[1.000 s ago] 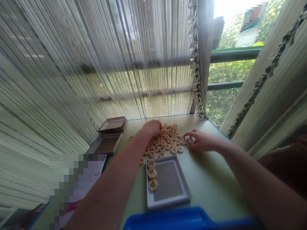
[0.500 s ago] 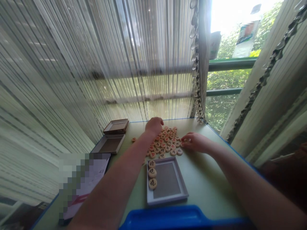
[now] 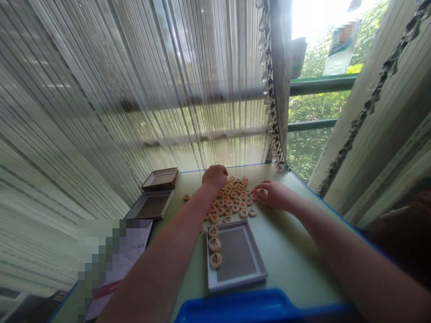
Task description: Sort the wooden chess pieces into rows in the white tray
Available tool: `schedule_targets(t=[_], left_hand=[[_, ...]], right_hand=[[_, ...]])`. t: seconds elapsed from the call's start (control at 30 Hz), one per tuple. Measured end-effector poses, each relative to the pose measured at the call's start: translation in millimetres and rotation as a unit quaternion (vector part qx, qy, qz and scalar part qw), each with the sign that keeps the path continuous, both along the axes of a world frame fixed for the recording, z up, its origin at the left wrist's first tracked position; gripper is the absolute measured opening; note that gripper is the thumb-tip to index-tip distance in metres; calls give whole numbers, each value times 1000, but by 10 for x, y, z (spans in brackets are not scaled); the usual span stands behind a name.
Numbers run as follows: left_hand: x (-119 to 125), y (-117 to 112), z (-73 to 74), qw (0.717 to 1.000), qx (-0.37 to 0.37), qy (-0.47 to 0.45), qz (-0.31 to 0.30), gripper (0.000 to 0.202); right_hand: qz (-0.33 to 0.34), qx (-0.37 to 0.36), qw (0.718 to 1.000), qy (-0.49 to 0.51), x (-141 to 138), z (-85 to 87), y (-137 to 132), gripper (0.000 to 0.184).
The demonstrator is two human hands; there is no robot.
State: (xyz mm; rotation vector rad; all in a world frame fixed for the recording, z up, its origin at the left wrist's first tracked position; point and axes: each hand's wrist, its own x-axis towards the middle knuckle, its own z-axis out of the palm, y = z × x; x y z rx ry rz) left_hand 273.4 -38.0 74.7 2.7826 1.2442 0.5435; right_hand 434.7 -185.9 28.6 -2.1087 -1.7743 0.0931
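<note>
Round wooden xiangqi pieces [image 3: 228, 211] with red or black characters lie in a loose cluster on the pale green table. My left hand [image 3: 215, 176] is closed at the cluster's far left edge, its fingers curled down and mostly hidden behind the hand. At the cluster's right edge, my right hand [image 3: 274, 194] has its thumb and fingers bent around what looks like a xiangqi piece [image 3: 262, 191]. Nearer to me sits a shallow white box tray [image 3: 235, 287]. Three black-lettered pieces [image 3: 214, 244] stand in a column along its left side.
Two more shallow boxes, one brown-edged [image 3: 160, 178] and one grey [image 3: 153, 204], sit at the back left. A partly blurred sheet or screen [image 3: 123, 264] lies at the left. A blue plastic edge [image 3: 235, 307] runs along the front. String curtains [image 3: 188, 89] hang behind the table.
The view has shifted slightly. My right hand has moved a little up and away along the cluster's right edge. My left hand and the three pieces in the tray stay put.
</note>
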Motion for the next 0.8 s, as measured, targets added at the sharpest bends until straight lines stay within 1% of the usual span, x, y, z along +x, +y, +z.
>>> schedule_targets(t=[0.07,0.2,0.23,0.3,0.4,0.47,0.53,0.63,0.7,0.8], left_hand=[[3,-8,-2,1000,4,-2,-1,27],[2,0,4,1000,9,-10,-4,27],[1,2,5,1000,9,-10,-5,27],[3,0,-2,1000,7,-6,-3,26],[10,-12,-23,1000,7,7,-6,26],[12,-17,-34,1000,8,16,-10,27],[10,-17,-37,999,10,31,-17,27],[2,-10,-31,998,19,61,-22,26],[-3,-5,-31,997,27,73,-24,26],[-3,3,-36,996,32,79,-28,27]], right_hand=[[-27,-25,999,-20,24,67,-73,36],[-67,-107,992,-4,71,190,-212,50],[-70,-122,990,-3,70,205,-227,49],[-66,-140,988,-12,48,214,-230,40],[-50,-140,989,-23,-15,203,-197,25],[-45,-141,989,-25,-50,199,-179,21],[-53,-143,988,-31,-64,201,-171,23],[-68,-136,988,-34,-61,204,-168,31],[-63,-132,989,-29,-67,201,-164,29],[-37,-131,990,-22,-109,193,-159,20]])
